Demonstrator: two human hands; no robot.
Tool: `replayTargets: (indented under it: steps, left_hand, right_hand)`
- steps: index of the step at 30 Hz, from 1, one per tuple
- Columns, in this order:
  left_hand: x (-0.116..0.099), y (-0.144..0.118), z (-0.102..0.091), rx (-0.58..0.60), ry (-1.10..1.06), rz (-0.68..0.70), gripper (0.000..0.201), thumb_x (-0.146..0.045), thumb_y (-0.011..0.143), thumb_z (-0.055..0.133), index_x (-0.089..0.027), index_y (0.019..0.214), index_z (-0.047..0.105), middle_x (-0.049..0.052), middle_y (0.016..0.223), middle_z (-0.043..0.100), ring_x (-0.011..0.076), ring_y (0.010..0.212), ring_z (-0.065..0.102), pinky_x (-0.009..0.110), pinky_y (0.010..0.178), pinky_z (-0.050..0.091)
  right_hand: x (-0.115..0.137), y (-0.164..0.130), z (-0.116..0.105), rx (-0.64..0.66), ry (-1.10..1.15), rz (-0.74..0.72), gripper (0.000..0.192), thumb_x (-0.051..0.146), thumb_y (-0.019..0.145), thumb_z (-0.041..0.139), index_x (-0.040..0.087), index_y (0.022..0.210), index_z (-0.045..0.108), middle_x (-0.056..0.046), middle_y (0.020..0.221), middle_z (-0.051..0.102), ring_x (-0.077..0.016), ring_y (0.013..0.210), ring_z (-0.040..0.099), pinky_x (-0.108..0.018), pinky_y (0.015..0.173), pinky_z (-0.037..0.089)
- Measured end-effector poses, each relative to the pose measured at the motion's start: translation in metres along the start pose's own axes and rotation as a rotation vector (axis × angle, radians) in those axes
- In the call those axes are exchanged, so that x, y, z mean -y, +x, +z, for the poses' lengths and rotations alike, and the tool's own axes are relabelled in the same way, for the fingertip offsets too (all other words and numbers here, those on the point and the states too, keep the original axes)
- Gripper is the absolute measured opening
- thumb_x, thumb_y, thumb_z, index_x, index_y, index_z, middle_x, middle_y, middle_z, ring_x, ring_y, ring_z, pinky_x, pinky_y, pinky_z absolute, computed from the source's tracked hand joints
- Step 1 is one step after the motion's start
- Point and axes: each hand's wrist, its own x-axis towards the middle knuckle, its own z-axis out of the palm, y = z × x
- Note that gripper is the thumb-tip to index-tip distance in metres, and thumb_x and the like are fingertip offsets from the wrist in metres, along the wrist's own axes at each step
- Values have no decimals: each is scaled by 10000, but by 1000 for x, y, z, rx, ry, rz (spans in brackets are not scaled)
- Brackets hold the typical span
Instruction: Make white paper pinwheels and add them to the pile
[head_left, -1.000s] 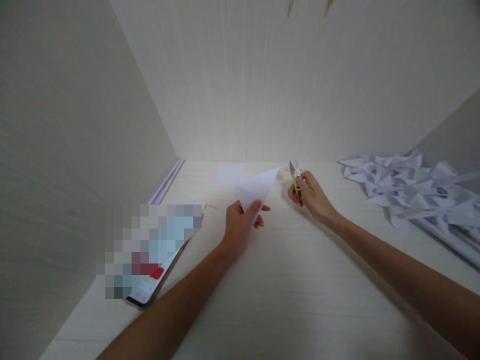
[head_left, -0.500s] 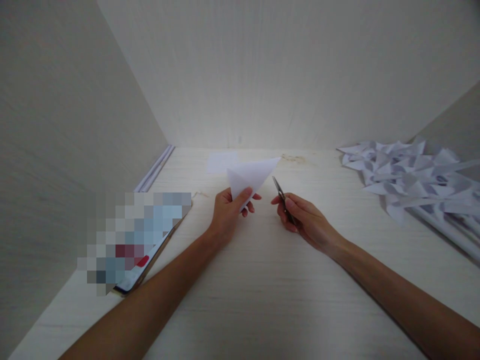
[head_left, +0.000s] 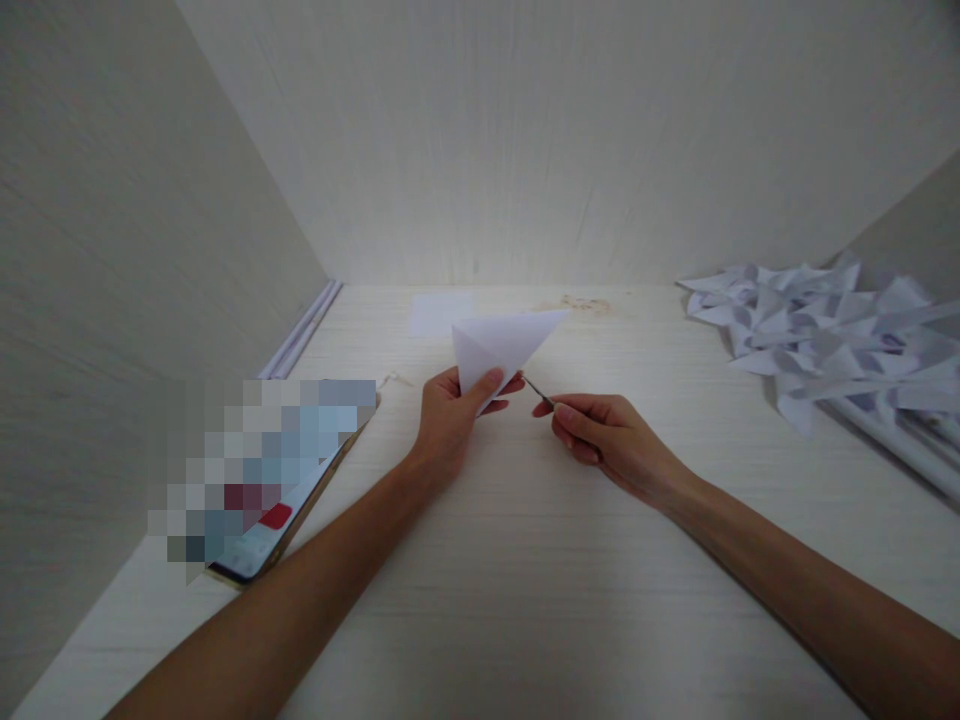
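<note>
Pinching folded paper (head_left: 504,345) above left grip (head_left: 450,420).

Both forearms reach fwd, converging mid-frame. Left hand (head_left: 448,420) raised, thumb up and fingers curled in a pinch. Right hand (head_left: 606,440) palm-down, fingers closed in a loose fist, prob. gripping; knuckles face left hand, just beside it.

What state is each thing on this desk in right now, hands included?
Left hand: closed on the folded paper, holding it above the desk.
Folded paper: white triangle, folded, point toward the right.
Right hand: closed around small scissors.
Scissors: tip beside the paper's lower edge; open or closed, cannot tell.
Phone: lying flat, screen lit.
Paper pile: folded pieces, heaped on the right.
Flat sheet: lying unfolded by the back wall.
</note>
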Motion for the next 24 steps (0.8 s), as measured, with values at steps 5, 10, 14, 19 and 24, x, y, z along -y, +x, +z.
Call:
replayTargets:
  steps: [5,10,14,19,24]
  left_hand:
    - [0,-1,1,-8,-10,-7,261,-325,607,684,-124,769,652,78,785,703,169,732,655,240,619,483]
    - [1,-1,0,-13,-22,-6,250,-321,609,683,-124,759,655,73,773,703,162,724,653,248,643,487]
    - [2,-1,1,-16,-42,-8,236,-314,613,681,-129,757,657,66,763,703,155,724,653,253,668,487]
    - [2,-3,3,-47,-35,-10,247,-316,604,683,-123,756,654,72,766,701,161,733,651,268,691,486]
    - [2,-4,5,-69,-55,-11,226,-301,611,678,-122,746,650,66,759,698,149,715,648,257,678,487]
  right_hand:
    - [-1,0,0,-10,5,0,257,340,729,555,97,800,596,66,487,382,-23,371,291,-230,391,124]
    - [0,0,1,-25,-2,3,259,338,722,556,94,798,600,63,487,393,-23,370,291,-231,389,124]
    - [0,0,2,-33,-7,1,259,339,719,560,94,793,604,62,485,397,-24,371,293,-233,392,127]
    - [1,0,4,-34,13,17,253,331,718,562,92,787,607,56,491,407,-23,375,293,-232,393,122]
    - [1,0,6,-43,43,19,247,329,707,571,95,775,609,59,488,398,-21,374,272,-231,388,113]
